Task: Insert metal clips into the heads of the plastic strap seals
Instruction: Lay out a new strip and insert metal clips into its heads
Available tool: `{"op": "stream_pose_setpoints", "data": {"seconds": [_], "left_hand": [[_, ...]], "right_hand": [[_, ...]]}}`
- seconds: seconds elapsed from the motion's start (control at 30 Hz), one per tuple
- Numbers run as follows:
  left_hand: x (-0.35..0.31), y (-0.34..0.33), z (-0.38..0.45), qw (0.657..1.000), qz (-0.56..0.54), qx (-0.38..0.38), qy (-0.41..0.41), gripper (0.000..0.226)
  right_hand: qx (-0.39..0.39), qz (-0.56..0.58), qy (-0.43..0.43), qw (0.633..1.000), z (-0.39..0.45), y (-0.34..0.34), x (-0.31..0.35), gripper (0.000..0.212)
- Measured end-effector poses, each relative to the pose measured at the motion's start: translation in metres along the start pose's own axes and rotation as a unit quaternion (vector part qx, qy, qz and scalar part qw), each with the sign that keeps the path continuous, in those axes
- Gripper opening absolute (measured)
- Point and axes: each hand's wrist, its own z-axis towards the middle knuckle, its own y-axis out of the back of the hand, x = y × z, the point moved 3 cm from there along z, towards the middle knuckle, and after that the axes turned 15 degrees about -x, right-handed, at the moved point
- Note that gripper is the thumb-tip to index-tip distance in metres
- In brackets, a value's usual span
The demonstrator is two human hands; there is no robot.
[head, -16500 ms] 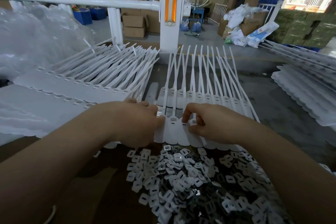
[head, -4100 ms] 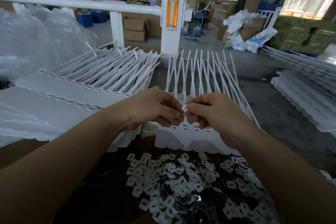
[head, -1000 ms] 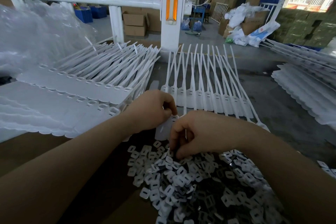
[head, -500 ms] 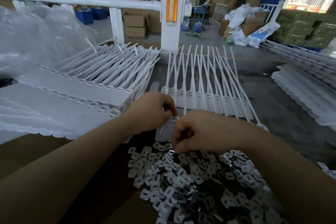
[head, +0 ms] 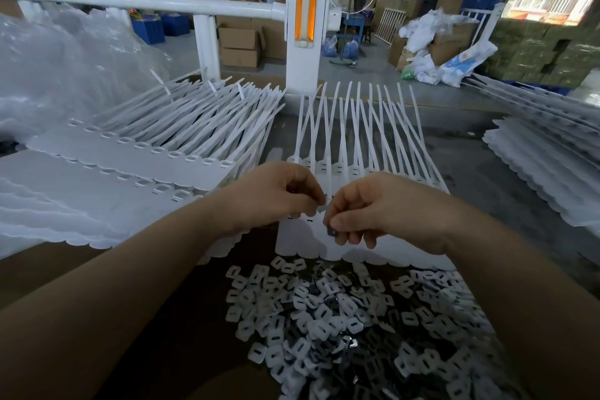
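- Left hand and right hand fingertips meet over the strap seals, each pinching a small metal clip.
- Clip pile lies at the desk's near edge.

- The strap seals are moulded in white plastic with a smooth, matt finish.
- The heap of metal clips is made of thin stamped metal, partly pale and dull, partly dark and glinting.
- The desk is topped by a grey, scuffed, matt surface.
- The bags are formed of clear, crinkled, glossy plastic film.
- The railing is coated in glossy white paint.
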Motion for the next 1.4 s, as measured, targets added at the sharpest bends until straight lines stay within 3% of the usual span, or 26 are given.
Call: {"op": "stream_pose_setpoints", "data": {"seconds": [0.07, 0.2, 0.37, 0.53, 0.87, 1.13, 1.4], "left_hand": [[0.001, -0.001, 0.000, 1.000, -0.005, 0.017, 0.001, 0.014], [0.003, -0.003, 0.001, 0.999, -0.011, 0.037, 0.005, 0.014], [0.004, -0.001, 0.002, 0.998, -0.033, 0.048, 0.017, 0.013], [0.002, -0.001, 0.001, 0.998, -0.042, 0.049, 0.020, 0.011], [0.001, -0.001, -0.001, 0.997, -0.068, 0.001, 0.032, 0.006], [-0.002, 0.003, -0.001, 0.987, -0.146, -0.046, 0.047, 0.007], [-0.003, 0.002, -0.001, 0.989, -0.129, -0.060, 0.035, 0.003]], "right_hand": [[0.040, -0.003, 0.000, 0.999, -0.002, -0.002, 0.001, 0.007], [0.040, 0.000, -0.004, 0.999, -0.002, -0.001, 0.000, 0.009], [-0.047, 0.027, -0.015, 0.998, 0.002, 0.004, -0.004, 0.008], [-0.120, 0.122, -0.030, 0.985, 0.006, 0.009, -0.003, 0.010], [-0.166, 0.058, 0.030, 0.984, 0.005, 0.006, 0.000, 0.014], [-0.211, 0.096, -0.006, 0.973, 0.007, 0.010, -0.001, 0.014], [-0.182, 0.074, 0.007, 0.980, 0.008, 0.005, 0.001, 0.007]]}}
